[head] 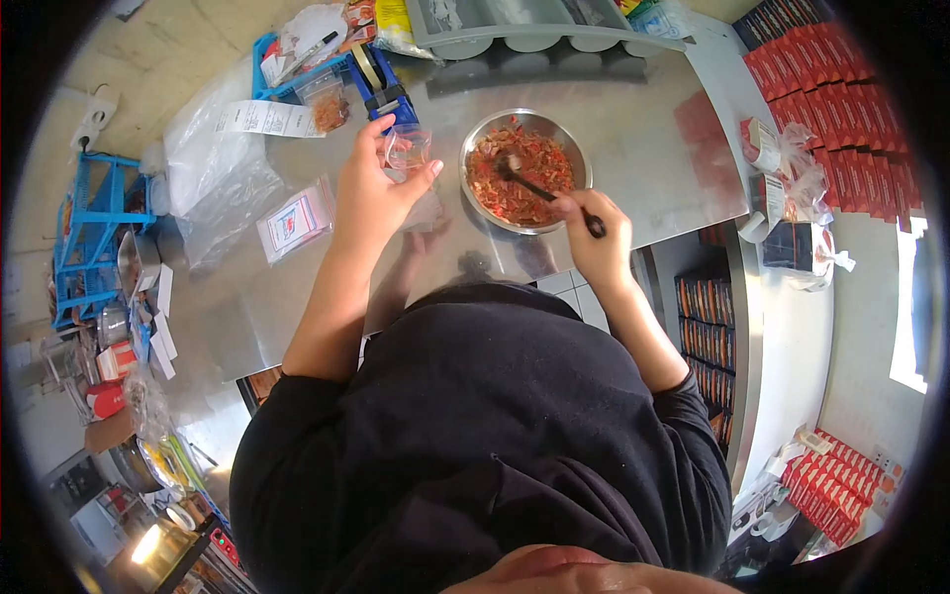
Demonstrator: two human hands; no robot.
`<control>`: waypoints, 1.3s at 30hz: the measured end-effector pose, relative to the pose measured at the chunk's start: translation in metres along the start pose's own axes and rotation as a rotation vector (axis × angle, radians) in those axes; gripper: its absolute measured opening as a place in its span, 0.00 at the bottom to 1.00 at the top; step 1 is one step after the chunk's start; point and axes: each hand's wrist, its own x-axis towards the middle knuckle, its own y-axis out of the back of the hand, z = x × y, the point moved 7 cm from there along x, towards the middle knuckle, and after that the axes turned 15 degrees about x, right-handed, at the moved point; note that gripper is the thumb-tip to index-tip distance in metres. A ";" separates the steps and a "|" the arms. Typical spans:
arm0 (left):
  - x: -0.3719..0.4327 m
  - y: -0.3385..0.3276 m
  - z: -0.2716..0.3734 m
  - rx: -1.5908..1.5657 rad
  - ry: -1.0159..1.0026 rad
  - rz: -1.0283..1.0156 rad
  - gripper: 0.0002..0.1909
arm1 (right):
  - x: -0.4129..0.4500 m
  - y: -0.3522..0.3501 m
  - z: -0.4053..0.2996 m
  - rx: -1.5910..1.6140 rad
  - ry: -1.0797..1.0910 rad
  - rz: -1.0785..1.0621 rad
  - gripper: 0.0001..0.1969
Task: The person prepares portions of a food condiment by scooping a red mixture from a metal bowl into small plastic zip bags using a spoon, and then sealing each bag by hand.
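Note:
My left hand (pixel 380 174) holds a small transparent plastic bag (pixel 408 144) above the steel table, its mouth spread between thumb and fingers. A round stainless steel bowl (pixel 583 157) stands to the right of it. Inside the bowl is a red and brown chopped food mix (pixel 496 194). My right hand (pixel 605 239) grips the handle of a dark spoon (pixel 536 189), whose head rests in the mix. Left of my left forearm lies a pack of small zip bags (pixel 298 223) bearing print.
A blue tape dispenser (pixel 384 95) stands beyond my left hand. Near it lie a filled plastic bag (pixel 329 110), a printed paper slip (pixel 269 119) and a large plastic sheet (pixel 215 171). A grey container tray (pixel 549 33) sits at the back. Red boxes (pixel 831 111) are stacked at right.

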 end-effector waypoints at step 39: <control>0.034 -0.044 0.078 0.037 -0.140 -0.029 0.42 | 0.008 0.025 -0.131 -0.166 0.625 -0.328 0.08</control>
